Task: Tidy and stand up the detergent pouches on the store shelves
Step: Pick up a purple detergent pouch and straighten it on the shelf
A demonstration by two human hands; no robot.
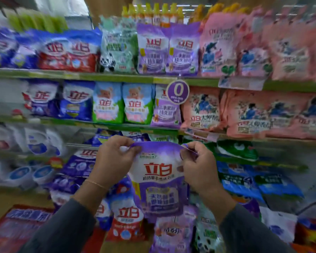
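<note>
I hold a purple and white detergent pouch (160,181) upright in front of the lower shelves. My left hand (114,158) pinches its top left corner. At the top right corner, my right hand (197,165) pinches the pouch too. Behind and below it, more purple pouches (77,166) and a red and white pouch (127,221) lie slumped on the low shelves. Purple pouches (168,50) stand upright on the top shelf, and another purple pouch (165,111) stands on the second shelf.
Green-edged shelves (117,76) run across the view, packed with blue, green and pink pouches (244,114). A round purple tag (177,92) hangs from the upper shelf edge. White tubs (35,141) sit at lower left, blue and green bags (244,179) at lower right.
</note>
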